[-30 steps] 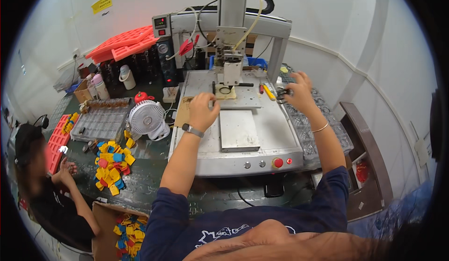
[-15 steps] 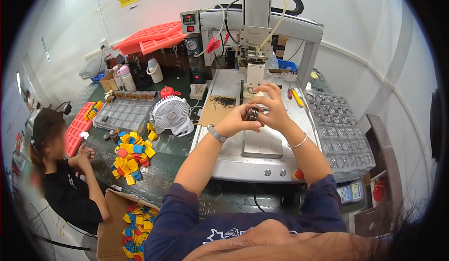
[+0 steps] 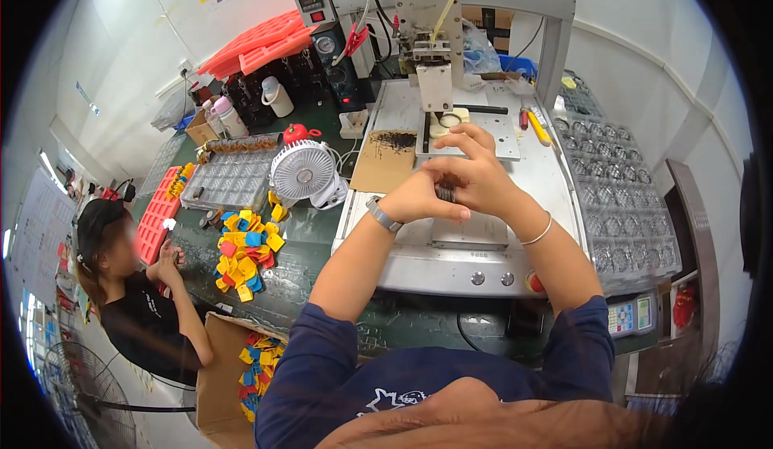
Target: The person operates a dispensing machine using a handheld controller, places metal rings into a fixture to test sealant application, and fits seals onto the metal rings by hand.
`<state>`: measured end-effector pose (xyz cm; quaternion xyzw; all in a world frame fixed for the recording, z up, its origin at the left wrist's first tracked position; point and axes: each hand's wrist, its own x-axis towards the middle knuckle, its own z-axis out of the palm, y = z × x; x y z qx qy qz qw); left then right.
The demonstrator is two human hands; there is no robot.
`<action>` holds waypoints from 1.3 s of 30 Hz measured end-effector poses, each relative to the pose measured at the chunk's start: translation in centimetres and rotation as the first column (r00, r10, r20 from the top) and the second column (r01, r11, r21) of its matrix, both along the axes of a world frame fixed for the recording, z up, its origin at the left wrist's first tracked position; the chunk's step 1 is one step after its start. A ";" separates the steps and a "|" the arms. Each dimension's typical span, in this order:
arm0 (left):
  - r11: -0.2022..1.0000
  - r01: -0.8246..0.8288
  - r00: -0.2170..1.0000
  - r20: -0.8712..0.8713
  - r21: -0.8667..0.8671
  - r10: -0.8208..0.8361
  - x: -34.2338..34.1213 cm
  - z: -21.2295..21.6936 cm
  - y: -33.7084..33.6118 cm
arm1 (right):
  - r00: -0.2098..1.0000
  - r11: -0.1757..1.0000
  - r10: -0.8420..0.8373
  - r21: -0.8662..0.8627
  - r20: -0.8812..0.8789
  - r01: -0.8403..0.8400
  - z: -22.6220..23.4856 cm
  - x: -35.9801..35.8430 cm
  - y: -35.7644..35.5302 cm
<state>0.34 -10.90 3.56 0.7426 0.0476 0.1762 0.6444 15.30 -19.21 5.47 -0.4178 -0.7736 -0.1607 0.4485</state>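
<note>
Black, round pieces in a small stack, held between both hands over the near part of a pale metal machine bed. Left hand curled narrowly about the stack from the left, with thumb stretched out to the right; right hand meeting it from the right, upper fingers loosely spread. Cannot tell, with the contact partly hidden, if pinching or only touching on that side.

Just beyond, below the tool head, a black ring on a pale block. Left of the hands, a brown cardboard sheet with black marks toward its far end. Farther right, a yellow cutter near a red tool; along the right side, clear trays of dark round parts. Well to the left, a white fan, a nearer heap of yellow, blue and red pieces, and a co-worker, hands together beside a red tray.
</note>
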 end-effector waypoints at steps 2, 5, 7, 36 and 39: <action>0.997 0.024 0.997 -0.071 -0.076 -0.029 0.0 0.1 0.0 | 1.000 1.000 -0.014 -0.026 -0.006 0.013 0.0 0.3 0.1; 0.985 0.029 1.000 -0.003 -0.173 -0.030 0.0 0.3 -0.2 | 0.999 0.999 -0.031 0.009 -0.030 0.031 0.0 0.7 0.3; 0.994 0.007 1.000 0.025 -0.110 -0.004 0.1 0.4 -0.2 | 0.998 0.998 -0.043 0.040 -0.042 0.045 0.0 0.9 0.4; 0.905 0.149 0.960 0.279 -0.399 -0.036 -0.3 0.3 1.2 | 0.999 0.995 0.010 0.096 0.042 -0.014 0.2 1.2 0.4; 0.889 0.158 0.961 0.272 -0.430 -0.039 -0.4 0.4 1.1 | 0.998 0.993 0.010 0.113 0.058 -0.016 0.3 1.0 0.3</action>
